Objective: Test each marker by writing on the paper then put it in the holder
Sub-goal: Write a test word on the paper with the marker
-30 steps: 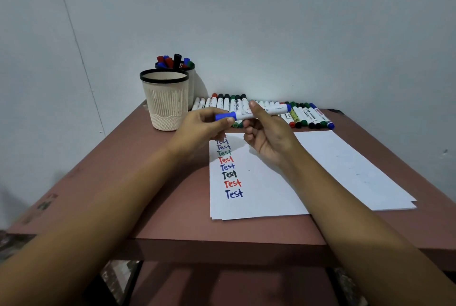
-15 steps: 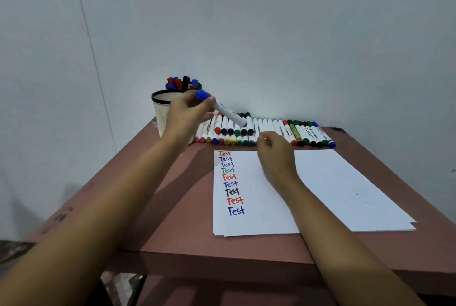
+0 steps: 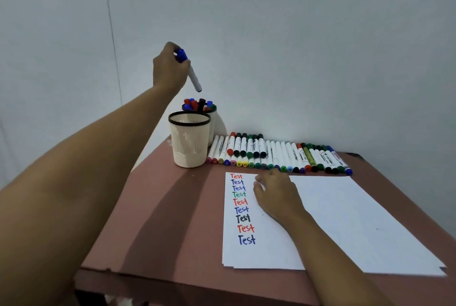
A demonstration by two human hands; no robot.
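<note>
Since the sheet wants steadying between tests, I read my right hand [image 3: 276, 194] as a weight. It rests on the stacked white paper sheets [image 3: 345, 219], fingers loosely bent and holding nothing I can see, just at 3 o'clock of the column of coloured "Test" words [image 3: 240, 207]. The sheets lie on a reddish-brown surface [image 3: 160, 219].

At 12 o'clock of that hand, a long row of white-barrelled markers with coloured caps [image 3: 278, 155] lies side by side, a few stacked on others, presumably awaiting their turn. At 10 o'clock stands a cream mesh cup with a black rim [image 3: 190, 145]. Just behind it is a white holder [image 3: 218, 125] bristling with red, blue, black and green caps.

Above that, my left hand [image 3: 170, 71] pinches the blue-capped white marker [image 3: 193, 76] by its cap end. The barrel hangs steeply down over the rear holder, apart from it, and I judge it is held so to drop in tail first. Beyond is a plain pale wall [image 3: 296, 46] with a vertical seam at 11 o'clock.
</note>
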